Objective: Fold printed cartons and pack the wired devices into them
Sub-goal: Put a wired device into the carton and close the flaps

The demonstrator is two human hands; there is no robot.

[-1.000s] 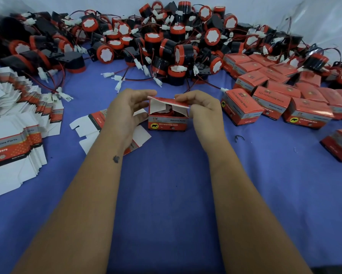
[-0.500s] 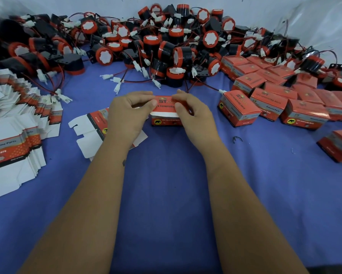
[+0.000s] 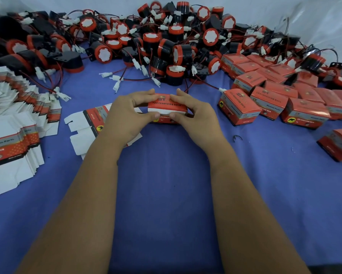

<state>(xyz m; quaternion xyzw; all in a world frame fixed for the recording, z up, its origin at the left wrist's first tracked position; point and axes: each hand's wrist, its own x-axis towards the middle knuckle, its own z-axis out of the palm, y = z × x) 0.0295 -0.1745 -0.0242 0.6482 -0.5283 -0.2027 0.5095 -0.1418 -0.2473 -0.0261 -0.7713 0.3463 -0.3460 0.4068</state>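
Item: printed carton (image 3: 167, 107), red, held just above centre of the frame, resting on the blue tablecloth (image 3: 166, 184). Its long axis runs left to right across the frame, so one short end faces each of your palms.

Your left hand (image 3: 126, 113): fingers curled over the far top edge, thumb pinching the near face at the white strip of the lid tuck. Your right hand (image 3: 194, 115): the same grip mirrored, thumb tip just beside the left thumb tip. Both hands sit equally near; neither leads.

Lid: lying nearly flat, with a white band showing along the near edge. By my judgement the tuck flap is not yet fully seated, and the closing push runs from your thumbs away toward the far edge. Whether a device is inside cannot be told.

Flat carton blank (image 3: 91, 123): under your left wrist, at centre left.
Stack of blanks (image 3: 10, 139): left edge.
Loose wired devices (image 3: 162, 46): heaped along the top.
Closed cartons (image 3: 269, 99): in rows at upper right, well apart from your hands
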